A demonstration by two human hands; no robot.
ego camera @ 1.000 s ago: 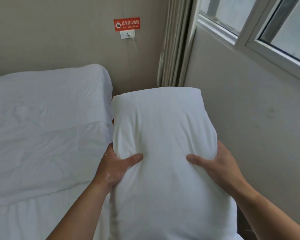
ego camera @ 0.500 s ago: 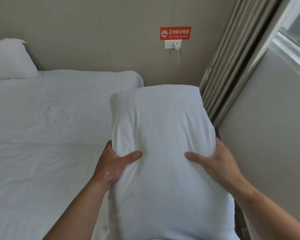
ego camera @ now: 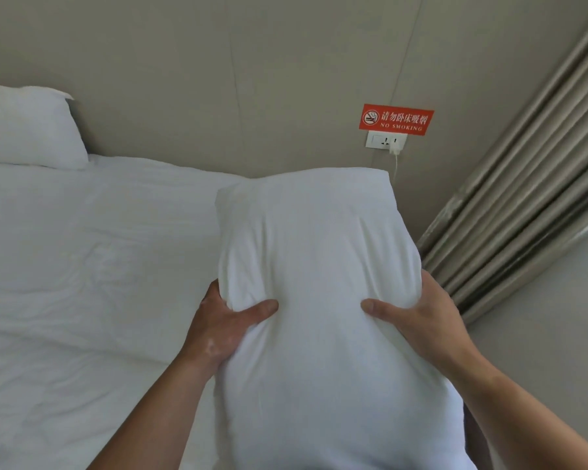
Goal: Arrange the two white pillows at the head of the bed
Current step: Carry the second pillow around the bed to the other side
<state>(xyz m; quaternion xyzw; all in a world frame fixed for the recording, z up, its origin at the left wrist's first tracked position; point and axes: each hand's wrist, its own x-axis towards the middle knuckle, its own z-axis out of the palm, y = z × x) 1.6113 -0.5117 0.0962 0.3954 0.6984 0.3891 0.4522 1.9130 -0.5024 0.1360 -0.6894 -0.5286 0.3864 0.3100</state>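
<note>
Both hands grip one white pillow [ego camera: 316, 266] by its sides, held over the right edge of the bed [ego camera: 82, 266]: left hand [ego camera: 224, 327] and right hand [ego camera: 418, 317] press thumbs into its front (other fingers hidden behind). The second pillow [ego camera: 24, 127] lies at the bed's far-left corner against the wall [ego camera: 218, 79].

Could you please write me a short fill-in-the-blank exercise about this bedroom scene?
1. Both the left hand and the right hand grip a plump white ____.
2. The red rectangular wall sign reads NO ____.
3. The second white pillow lies at the bed's far ____ corner.

Missing words: pillow; SMOKING; left
</note>
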